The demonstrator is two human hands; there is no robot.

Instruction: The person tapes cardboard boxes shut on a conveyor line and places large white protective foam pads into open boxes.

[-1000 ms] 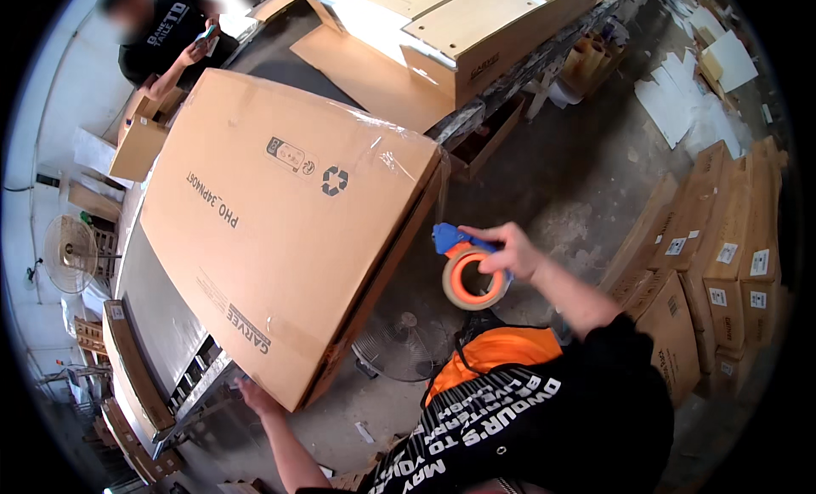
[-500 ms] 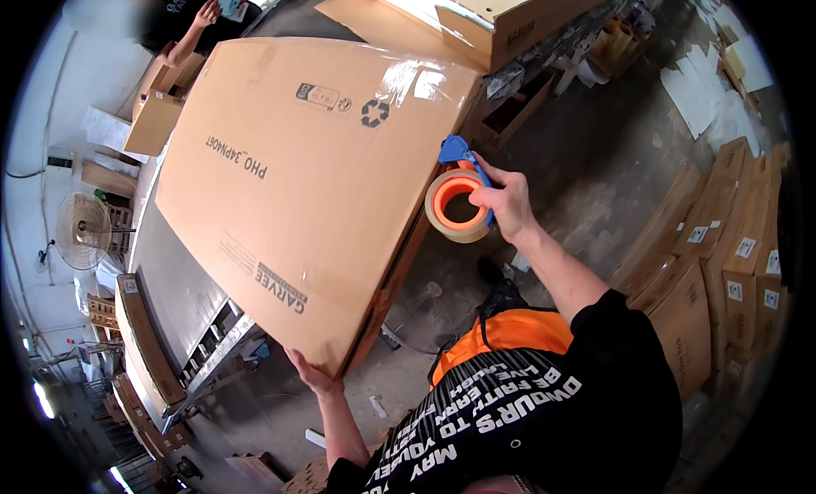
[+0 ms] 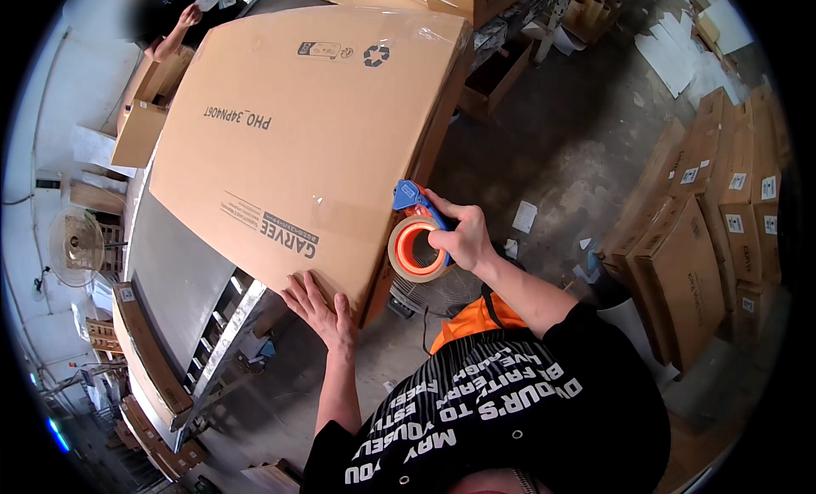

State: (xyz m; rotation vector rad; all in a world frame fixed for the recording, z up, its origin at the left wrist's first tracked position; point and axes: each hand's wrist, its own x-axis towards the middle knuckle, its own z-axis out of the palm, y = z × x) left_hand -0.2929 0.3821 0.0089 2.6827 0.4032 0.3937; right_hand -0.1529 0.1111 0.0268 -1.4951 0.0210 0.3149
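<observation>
A large flat cardboard box [image 3: 289, 162] lies in front of me on a grey conveyor table [image 3: 183, 260], with printing on its upper face. At its near corner my left hand [image 3: 323, 314] lies on the cardboard, fingers stretched out and apart. My right hand [image 3: 463, 236] grips a tape dispenser [image 3: 416, 235] with a blue head and an orange hub carrying a roll of tape. The dispenser is beside the box's right edge; whether it touches the cardboard I cannot tell. Clear tape shines along the box's far right corner.
Stacked cartons [image 3: 688, 256] stand on the floor to the right. Another person [image 3: 183, 22] holds a small pale item at the far left. A standing fan [image 3: 75, 246] is at the left, and a long narrow carton [image 3: 149, 349] lies along the table's left side. Paper scraps [image 3: 524, 217] litter the floor.
My left hand has gone from the box's near corner edge onto its upper face. My right hand has brought the tape dispenser nearer to me along the right edge. The view has shifted.
</observation>
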